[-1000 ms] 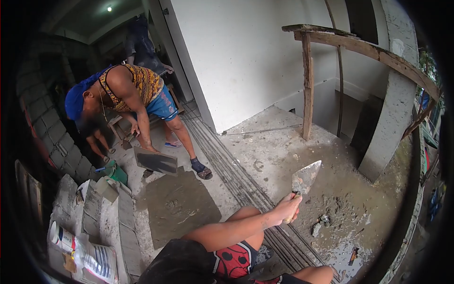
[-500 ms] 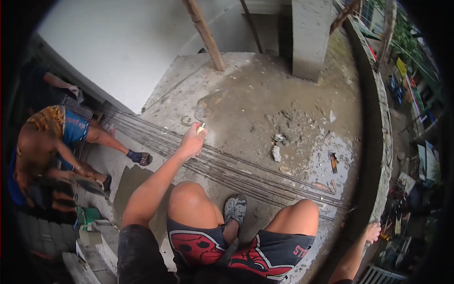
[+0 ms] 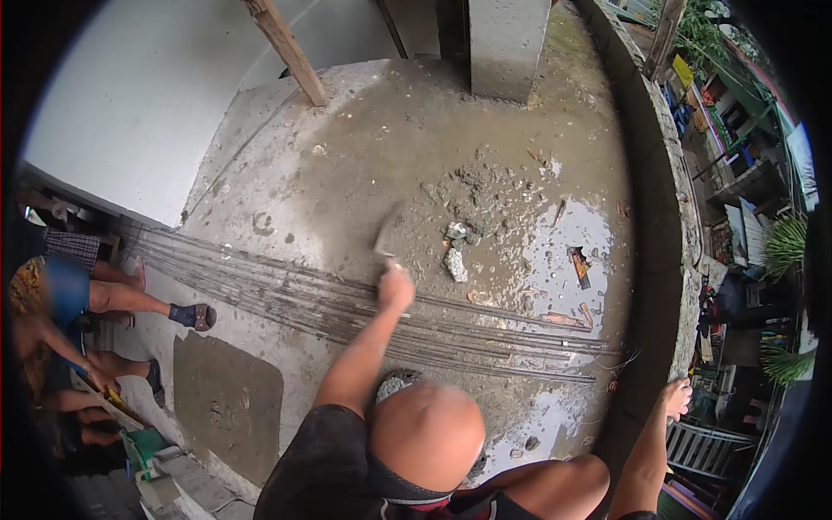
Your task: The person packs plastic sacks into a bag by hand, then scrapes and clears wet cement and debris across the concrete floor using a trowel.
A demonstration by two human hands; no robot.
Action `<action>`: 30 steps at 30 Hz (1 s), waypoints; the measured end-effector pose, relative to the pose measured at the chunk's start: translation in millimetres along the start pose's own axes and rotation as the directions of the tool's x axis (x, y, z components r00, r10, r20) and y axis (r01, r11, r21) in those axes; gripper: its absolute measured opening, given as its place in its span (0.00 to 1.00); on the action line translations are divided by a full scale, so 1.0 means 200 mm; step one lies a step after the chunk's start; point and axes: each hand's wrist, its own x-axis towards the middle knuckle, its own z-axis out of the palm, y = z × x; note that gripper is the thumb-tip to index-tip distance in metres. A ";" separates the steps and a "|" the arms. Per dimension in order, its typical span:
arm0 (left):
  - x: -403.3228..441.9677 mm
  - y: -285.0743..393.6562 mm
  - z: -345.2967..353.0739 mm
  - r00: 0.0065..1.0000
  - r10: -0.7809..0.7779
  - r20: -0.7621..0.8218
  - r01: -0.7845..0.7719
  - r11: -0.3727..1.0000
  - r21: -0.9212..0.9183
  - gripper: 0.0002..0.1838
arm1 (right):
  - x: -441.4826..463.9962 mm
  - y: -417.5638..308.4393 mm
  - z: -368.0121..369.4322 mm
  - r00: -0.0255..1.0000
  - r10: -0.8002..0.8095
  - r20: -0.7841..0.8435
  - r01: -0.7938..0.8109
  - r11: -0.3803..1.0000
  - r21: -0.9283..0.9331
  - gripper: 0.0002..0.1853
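Note:
My left hand (image 3: 396, 290) is closed round the handle of a trowel (image 3: 389, 230), whose blade is blurred by motion. The blade is over the wet, muddy concrete floor (image 3: 355, 186), left of a pile of wet mortar (image 3: 485, 195) and a pale lump of rubble (image 3: 455, 264). Out on the right, my right hand (image 3: 676, 400) grips the top of a low concrete wall (image 3: 685, 295), fingers curled over its outer edge. Just below my left hand, a bundle of long steel rods (image 3: 303, 299) crosses the floor.
A concrete column (image 3: 507, 52) and a wooden post (image 3: 290, 52) stand at the back. Puddled water (image 3: 555, 234) lies near the wall, with wood scraps (image 3: 579, 267). Other people's legs (image 3: 130, 299) are at the left, near a damp patch (image 3: 227, 399). Beyond the wall the ground drops away.
My left hand has swung the trowel to the right, towards the mortar pile. My body leans further forward and the view has shifted right. My right hand stays on the wall.

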 end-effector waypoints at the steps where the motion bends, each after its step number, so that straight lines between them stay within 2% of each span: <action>1: -0.12 0.07 0.12 0.995 0.050 0.081 -0.051 0.999 0.006 0.19 | -0.01 0.00 -0.02 1.000 -0.008 0.004 0.008 1.000 -0.009 0.30; 4: -0.33 0.23 0.22 0.941 0.188 0.282 -0.186 0.982 -0.031 0.21 | -0.05 0.00 -0.07 0.999 0.003 0.042 -0.003 1.000 0.007 0.30; 5: -0.30 0.22 0.21 0.941 0.204 0.269 -0.196 0.979 -0.056 0.23 | -0.05 0.00 -0.06 0.999 0.007 0.032 -0.007 1.000 0.001 0.30; 6: -0.26 0.19 0.17 0.931 0.270 0.246 -0.256 0.963 -0.087 0.24 | -0.03 0.00 -0.04 1.000 0.013 0.021 -0.013 1.000 -0.001 0.30; 8: -0.14 0.19 0.01 0.975 0.209 0.071 -0.208 0.978 -0.017 0.23 | -0.02 -0.01 -0.03 1.000 0.018 0.021 -0.018 1.000 0.001 0.30; 9: 0.01 0.14 -0.06 0.979 0.202 -0.028 -0.203 0.977 -0.060 0.22 | -0.04 -0.01 -0.06 1.000 0.015 0.010 -0.015 1.000 0.013 0.29; 10: 0.17 0.10 -0.13 0.979 0.130 -0.159 -0.123 0.991 0.054 0.20 | -0.06 -0.01 -0.08 1.000 0.011 -0.002 -0.011 1.000 0.022 0.29; 12: 0.56 -0.05 -0.24 0.968 -0.069 -0.240 0.075 0.997 0.017 0.19 | -0.06 -0.01 -0.07 1.000 0.013 -0.026 -0.013 1.000 0.017 0.29; 14: 0.77 -0.07 -0.34 0.933 -0.352 0.073 0.359 0.896 -0.260 0.20 | -0.06 -0.03 -0.06 0.999 0.006 -0.049 -0.005 1.000 0.016 0.29; 16: 0.72 -0.03 -0.14 0.979 -0.131 -0.154 0.120 0.990 -0.076 0.23 | -0.06 -0.02 -0.09 1.000 0.009 0.003 -0.009 1.000 -0.003 0.30; 18: 0.49 0.10 0.06 0.999 -0.012 -0.047 0.017 0.995 0.097 0.24 | -0.07 0.00 -0.10 0.999 0.004 0.039 -0.003 1.000 -0.020 0.31; 20: 0.16 0.25 0.12 0.990 0.078 0.120 -0.089 0.993 0.084 0.23 | -0.04 -0.01 -0.07 1.000 0.013 0.010 -0.013 1.000 -0.015 0.30; 22: 0.01 0.23 0.14 0.949 0.208 0.237 -0.218 0.976 0.015 0.22 | -0.04 -0.03 -0.07 1.000 0.010 0.009 -0.010 1.000 -0.016 0.31; 23: -0.06 0.22 0.10 0.947 0.204 0.249 -0.214 0.977 0.014 0.22 | -0.04 -0.01 -0.05 1.000 0.014 0.001 -0.014 1.000 -0.021 0.31; 25: -0.15 0.16 -0.05 0.974 0.129 0.186 -0.126 0.992 -0.030 0.22 | -0.03 0.00 -0.05 1.000 0.012 -0.004 -0.012 1.000 -0.011 0.31; 27: -0.13 0.02 -0.11 0.995 -0.056 -0.088 0.049 0.995 -0.083 0.19 | -0.06 -0.03 -0.09 1.000 0.011 -0.002 -0.011 0.999 -0.038 0.30; 28: -0.08 -0.09 -0.07 0.971 -0.173 -0.166 0.167 0.985 -0.048 0.19 | -0.07 -0.03 -0.11 1.000 0.006 0.012 -0.006 0.999 -0.045 0.30; 29: -0.02 -0.28 0.06 0.942 -0.327 -0.073 0.310 0.932 -0.187 0.19 | -0.07 -0.03 -0.10 1.000 0.013 0.017 -0.012 0.999 -0.042 0.30; 30: -0.16 -0.17 0.05 0.959 -0.268 -0.097 0.264 0.963 -0.045 0.19 | -0.06 -0.03 -0.10 0.999 0.020 0.031 -0.019 0.999 -0.029 0.30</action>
